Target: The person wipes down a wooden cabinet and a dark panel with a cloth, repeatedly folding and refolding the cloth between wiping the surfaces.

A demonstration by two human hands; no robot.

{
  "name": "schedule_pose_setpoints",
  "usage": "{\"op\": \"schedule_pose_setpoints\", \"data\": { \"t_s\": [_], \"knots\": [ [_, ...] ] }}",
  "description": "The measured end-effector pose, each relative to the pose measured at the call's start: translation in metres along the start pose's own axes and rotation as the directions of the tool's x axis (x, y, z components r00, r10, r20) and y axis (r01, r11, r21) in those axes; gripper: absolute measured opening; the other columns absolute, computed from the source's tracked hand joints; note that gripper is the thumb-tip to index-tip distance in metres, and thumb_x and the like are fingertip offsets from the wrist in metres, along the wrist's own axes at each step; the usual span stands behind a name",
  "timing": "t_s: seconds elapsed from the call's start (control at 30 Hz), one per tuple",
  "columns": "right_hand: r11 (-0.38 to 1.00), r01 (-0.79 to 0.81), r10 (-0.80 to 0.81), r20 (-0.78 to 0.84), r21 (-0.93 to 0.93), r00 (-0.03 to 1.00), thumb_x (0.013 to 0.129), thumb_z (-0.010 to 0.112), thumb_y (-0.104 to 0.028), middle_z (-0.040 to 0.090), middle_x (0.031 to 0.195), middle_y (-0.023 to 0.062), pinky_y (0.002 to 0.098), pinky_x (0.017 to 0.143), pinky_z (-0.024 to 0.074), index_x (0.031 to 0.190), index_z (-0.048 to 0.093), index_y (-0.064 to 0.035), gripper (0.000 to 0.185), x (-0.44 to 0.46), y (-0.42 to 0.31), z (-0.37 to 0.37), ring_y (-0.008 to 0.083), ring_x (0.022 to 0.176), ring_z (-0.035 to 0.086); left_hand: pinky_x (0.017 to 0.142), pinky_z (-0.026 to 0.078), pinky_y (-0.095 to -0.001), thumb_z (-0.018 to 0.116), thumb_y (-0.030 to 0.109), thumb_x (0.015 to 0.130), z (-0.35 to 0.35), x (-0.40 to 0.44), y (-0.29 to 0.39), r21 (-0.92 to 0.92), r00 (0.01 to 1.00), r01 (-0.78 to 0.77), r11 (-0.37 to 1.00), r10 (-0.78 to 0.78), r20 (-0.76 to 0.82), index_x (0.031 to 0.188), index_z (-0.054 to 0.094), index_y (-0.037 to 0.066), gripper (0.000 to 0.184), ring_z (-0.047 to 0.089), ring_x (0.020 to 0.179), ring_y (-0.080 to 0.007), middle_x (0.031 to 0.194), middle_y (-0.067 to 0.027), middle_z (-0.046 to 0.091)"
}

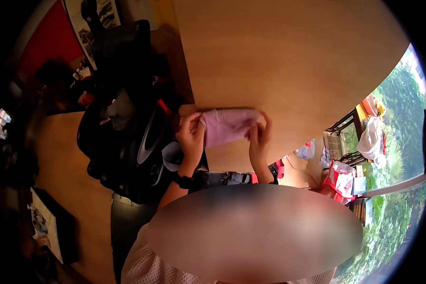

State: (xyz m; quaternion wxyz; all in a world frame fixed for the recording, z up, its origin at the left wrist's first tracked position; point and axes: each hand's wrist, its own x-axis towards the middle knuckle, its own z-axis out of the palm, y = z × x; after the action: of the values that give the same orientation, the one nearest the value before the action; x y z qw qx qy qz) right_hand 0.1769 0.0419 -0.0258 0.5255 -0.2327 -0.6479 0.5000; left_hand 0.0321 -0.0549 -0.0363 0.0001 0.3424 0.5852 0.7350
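A folded piece of pink-lilac cloth [227,127] is stretched between my two hands in front of my body. My left hand [192,135] pinches its left edge, fingers curled; a dark band [184,181] circles that wrist. At the opposite end, my right hand [260,137] grips the cloth between thumb and fingers. Thin light strands show at the cloth's upper edge. Behind and around it spreads a smooth wood-coloured surface [293,61]; whether the cloth touches it, I cannot tell.
A bulky black padded chair [123,146] stands close on the left. On the right are a red-and-white bag [338,180], a white bag [371,139] and a metal rack [335,142] by a window with greenery. A blurred oval covers the lower middle.
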Motion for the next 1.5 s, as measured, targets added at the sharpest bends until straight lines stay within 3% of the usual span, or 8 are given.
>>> {"op": "schedule_pose_setpoints", "data": {
  "t_s": [0.13,0.27,0.33,0.57,0.93,1.13,1.33,1.5],
  "knots": [
    [0.96,0.278,-0.277,0.027,-0.045,0.961,0.094,0.043,0.001,0.053,0.109,0.0134,0.0285,0.086,0.0419,0.137,0.022,-0.0012,0.049,-0.002,0.015,0.022,0.018,0.096,0.053,0.075,0.05,-0.0244,0.052,0.005,0.091,0.001,0.012,0.007,-0.087,1.0,0.011,0.996,-0.012,-0.01,0.109,0.055,-0.002,0.019,0.063,0.084,-0.0138,0.097,-0.0102,0.064],
    [0.72,0.482,-0.462,0.174,-0.499,0.87,0.083,0.058,-0.003,0.045,0.128,0.0209,0.0417,0.097,0.0384,0.129,0.044,-0.002,0.048,-0.018,0.048,0.03,0.0353,0.116,0.046,0.088,0.047,-0.0335,0.04,0.012,0.098,-0.003,-0.008,0.015,-0.137,0.987,-0.094,0.986,0.075,-0.142,0.122,0.039,-0.001,0.028,0.059,0.098,-0.0237,0.109,-0.0163,0.057],
    [0.581,0.489,-0.428,0.267,-0.651,0.864,0.083,0.06,-0.011,0.044,0.13,0.0199,0.0436,0.097,0.0377,0.128,0.046,-0.0052,0.048,-0.021,0.049,0.032,0.0351,0.116,0.046,0.093,0.044,-0.0374,0.037,0.009,0.097,-0.006,-0.024,0.007,0.087,0.918,-0.359,0.929,0.368,-0.144,0.123,0.034,-0.003,0.029,0.055,0.106,-0.0275,0.117,-0.0193,0.052],
    [0.433,0.477,-0.402,0.309,-0.765,0.862,0.08,0.057,-0.027,0.044,0.13,0.0164,0.046,0.097,0.0336,0.127,0.051,-0.0116,0.049,-0.016,0.065,0.039,0.0304,0.115,0.046,0.106,0.024,-0.0506,0.043,0.018,0.093,0.012,-0.048,-0.045,0.425,0.84,-0.516,0.743,0.342,0.422,0.132,0.034,-0.006,0.047,0.034,0.126,-0.0431,0.136,-0.0287,0.036],
    [0.346,0.474,-0.724,0.091,-0.809,0.684,0.087,0.044,-0.04,0.041,0.138,0.0108,0.042,0.105,0.0178,0.127,0.056,-0.027,0.043,0.093,-0.07,0.076,0.0239,0.121,0.042,0.109,0.002,-0.0556,0.029,0.041,0.095,0.054,0.074,0.065,0.522,0.8,-0.592,0.615,0.526,0.289,0.139,0.027,-0.006,0.064,0.013,0.136,-0.0452,0.145,-0.0288,0.022],
    [0.136,0.599,-0.761,0.304,-0.789,0.573,0.083,0.049,-0.049,0.04,0.14,-0.005,0.0403,0.109,0.0063,0.129,0.05,-0.0364,0.048,0.062,0.009,0.058,0.0136,0.133,0.027,0.108,0.0,-0.0588,0.03,0.043,0.093,0.044,0.014,-0.047,0.544,0.776,-0.604,0.582,0.585,0.236,0.139,0.023,-0.006,0.068,0.004,0.135,-0.0491,0.146,-0.0318,0.008],
    [0.275,0.587,-0.534,0.387,-0.761,0.752,0.071,0.059,-0.045,0.047,0.127,-0.015,0.0342,0.075,0.0366,0.121,0.055,-0.043,0.05,-0.037,0.173,0.025,0.0065,0.111,0.042,0.101,0.016,-0.0644,0.042,0.034,0.089,0.034,-0.069,-0.102,0.65,0.883,-0.428,0.628,0.138,0.449,0.121,0.034,-0.003,0.049,0.03,0.121,-0.0516,0.131,-0.0309,0.033],
    [0.276,0.662,-0.579,0.429,-0.697,0.693,0.076,0.057,-0.039,0.052,0.123,-0.0153,0.0234,0.063,0.038,0.123,0.054,-0.0398,0.048,-0.028,0.17,0.009,0.0028,0.097,0.052,0.105,0.002,-0.0625,0.039,0.035,0.091,0.036,-0.095,-0.117,0.636,0.867,-0.357,0.684,-0.012,0.499,0.136,0.017,-0.01,0.067,0.012,0.131,-0.0526,0.14,-0.0362,0.016]
  ]
}}
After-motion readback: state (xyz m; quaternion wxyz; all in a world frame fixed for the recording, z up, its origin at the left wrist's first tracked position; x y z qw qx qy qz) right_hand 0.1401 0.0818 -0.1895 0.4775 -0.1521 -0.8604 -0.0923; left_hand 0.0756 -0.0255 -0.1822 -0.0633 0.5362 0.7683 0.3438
